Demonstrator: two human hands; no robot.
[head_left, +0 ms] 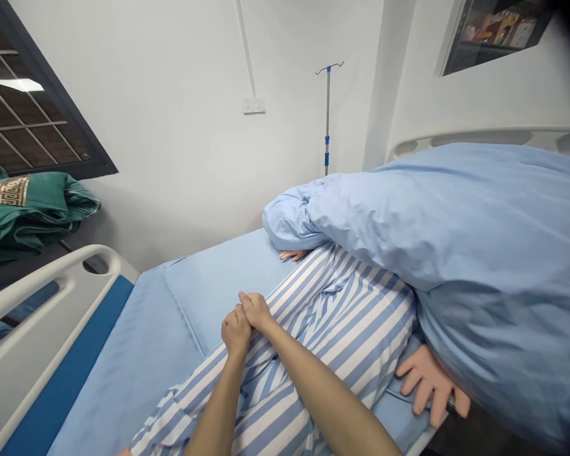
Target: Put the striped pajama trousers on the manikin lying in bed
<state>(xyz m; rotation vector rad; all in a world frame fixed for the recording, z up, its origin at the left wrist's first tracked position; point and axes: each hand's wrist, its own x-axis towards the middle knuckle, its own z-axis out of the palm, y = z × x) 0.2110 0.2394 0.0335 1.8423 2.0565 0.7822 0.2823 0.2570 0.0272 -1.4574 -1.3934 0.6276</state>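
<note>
A figure in blue-and-white striped trousers (pixel 356 329) lies on a bed, its upper body hidden under a blue quilt (pixel 456 221). My left hand (pixel 236 330) and my right hand (pixel 257 311) are together over the far trouser leg, around the knee. Both are closed, their fingers wrapped on the striped cloth; the undersides of the fingers are hidden. One of the figure's hands, a pinkish hand (pixel 430 383), lies spread at the near bed edge. Its other hand (pixel 293 254) pokes out from under the quilt at the far side.
A pale blue sheet (pixel 218 272) covers the mattress. The grey-and-blue bed end board (pixel 61 354) rises at left, and a headboard (pixel 470 136) at right. Folded green cloth (pixel 33 209) lies beyond the left end. An IV pole (pixel 327 114) stands against the wall.
</note>
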